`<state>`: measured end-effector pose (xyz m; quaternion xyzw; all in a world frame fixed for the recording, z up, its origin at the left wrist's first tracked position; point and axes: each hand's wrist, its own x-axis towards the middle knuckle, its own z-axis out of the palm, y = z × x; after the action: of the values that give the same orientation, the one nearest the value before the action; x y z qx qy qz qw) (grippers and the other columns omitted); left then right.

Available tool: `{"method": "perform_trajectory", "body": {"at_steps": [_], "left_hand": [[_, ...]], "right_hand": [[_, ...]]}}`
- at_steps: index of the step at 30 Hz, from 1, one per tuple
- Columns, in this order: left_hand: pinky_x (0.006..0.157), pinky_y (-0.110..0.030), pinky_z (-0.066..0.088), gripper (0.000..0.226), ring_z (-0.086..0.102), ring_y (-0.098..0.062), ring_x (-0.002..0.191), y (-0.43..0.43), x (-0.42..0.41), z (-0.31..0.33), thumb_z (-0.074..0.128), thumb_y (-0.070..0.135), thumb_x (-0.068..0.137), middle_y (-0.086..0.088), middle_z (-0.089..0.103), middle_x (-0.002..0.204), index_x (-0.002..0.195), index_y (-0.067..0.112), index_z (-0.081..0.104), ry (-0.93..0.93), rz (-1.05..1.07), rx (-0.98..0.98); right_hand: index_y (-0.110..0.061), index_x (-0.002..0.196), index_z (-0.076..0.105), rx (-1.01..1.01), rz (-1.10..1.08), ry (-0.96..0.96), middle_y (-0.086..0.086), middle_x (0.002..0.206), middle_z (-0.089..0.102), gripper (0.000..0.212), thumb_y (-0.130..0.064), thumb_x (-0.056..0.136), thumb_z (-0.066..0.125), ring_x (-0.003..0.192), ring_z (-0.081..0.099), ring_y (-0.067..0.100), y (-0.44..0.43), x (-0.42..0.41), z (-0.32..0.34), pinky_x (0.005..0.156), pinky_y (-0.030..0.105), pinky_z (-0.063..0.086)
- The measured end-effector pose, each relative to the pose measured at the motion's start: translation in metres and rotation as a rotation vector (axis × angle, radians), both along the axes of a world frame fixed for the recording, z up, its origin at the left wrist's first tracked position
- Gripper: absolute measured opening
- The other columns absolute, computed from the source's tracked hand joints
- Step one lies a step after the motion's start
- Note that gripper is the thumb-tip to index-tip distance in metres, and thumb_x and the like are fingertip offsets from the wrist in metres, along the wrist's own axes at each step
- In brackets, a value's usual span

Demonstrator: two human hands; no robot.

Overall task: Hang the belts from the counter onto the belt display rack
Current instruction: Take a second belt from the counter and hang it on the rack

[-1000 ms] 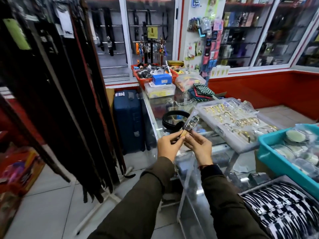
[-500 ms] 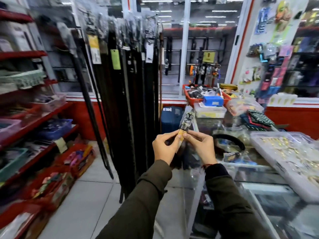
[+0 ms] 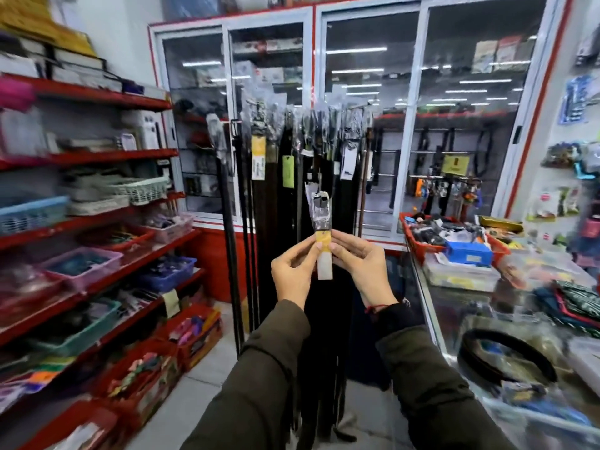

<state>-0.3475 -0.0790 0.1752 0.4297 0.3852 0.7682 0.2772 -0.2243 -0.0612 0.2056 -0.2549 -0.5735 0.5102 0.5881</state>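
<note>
Left shelves (image 3: 81, 222) blur badly; the held belt (image 3: 321, 219) hangs hidden behind the hands (image 3: 328, 267)

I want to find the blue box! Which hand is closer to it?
Right. The right hand is on the side toward the blue box on the counter; the left hand is farther, beyond the belt both pinch.
</note>
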Motion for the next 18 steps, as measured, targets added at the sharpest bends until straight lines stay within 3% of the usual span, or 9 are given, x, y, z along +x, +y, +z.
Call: {"method": "perform_trajectory", "body": {"at_steps": [3,8,13,18], "left_hand": [[0.092,-0.034,0.057,0.021,0.075,-0.016,0.101,0.005,-0.022,0.035,0.076,0.011,0.086,-0.006,0.08,0.103,0.107,0.01,0.078,-0.001,0.047,0.065],[0.089,-0.038,0.061,0.018,0.075,-0.02,0.1,0.004,-0.058,0.099,0.075,0.009,0.087,-0.001,0.079,0.097,0.102,0.018,0.077,-0.046,0.043,0.126],[0.094,-0.049,0.059,0.025,0.073,-0.033,0.105,0.005,-0.086,0.152,0.08,0.01,0.083,-0.016,0.077,0.106,0.107,0.005,0.076,-0.098,0.129,0.147],[0.096,-0.047,0.058,0.019,0.074,-0.029,0.099,0.01,-0.105,0.177,0.078,0.01,0.084,-0.017,0.077,0.104,0.103,0.008,0.078,-0.096,0.141,0.16]], "right_hand": [[0.005,0.122,0.065,0.039,0.065,0.058,0.02,0.113,0.072,0.034,0.003,0.089,0.065,0.096,0.073,0.017,0.006,-0.023,0.031,0.084,0.024,0.06],[-0.005,0.114,0.071,0.142,0.151,0.113,0.014,0.103,0.076,0.028,0.001,0.086,0.069,0.095,0.074,0.018,0.017,-0.06,0.089,0.08,0.025,0.06],[0.003,0.123,0.065,0.157,0.213,0.134,0.022,0.112,0.072,0.038,0.003,0.085,0.069,0.08,0.075,0.012,0.02,-0.092,0.139,0.069,0.024,0.062],[0.008,0.124,0.062,0.15,0.256,0.135,0.019,0.1,0.071,0.039,0.008,0.086,0.066,0.068,0.073,0.005,0.025,-0.113,0.165,0.066,0.022,0.062]]}}
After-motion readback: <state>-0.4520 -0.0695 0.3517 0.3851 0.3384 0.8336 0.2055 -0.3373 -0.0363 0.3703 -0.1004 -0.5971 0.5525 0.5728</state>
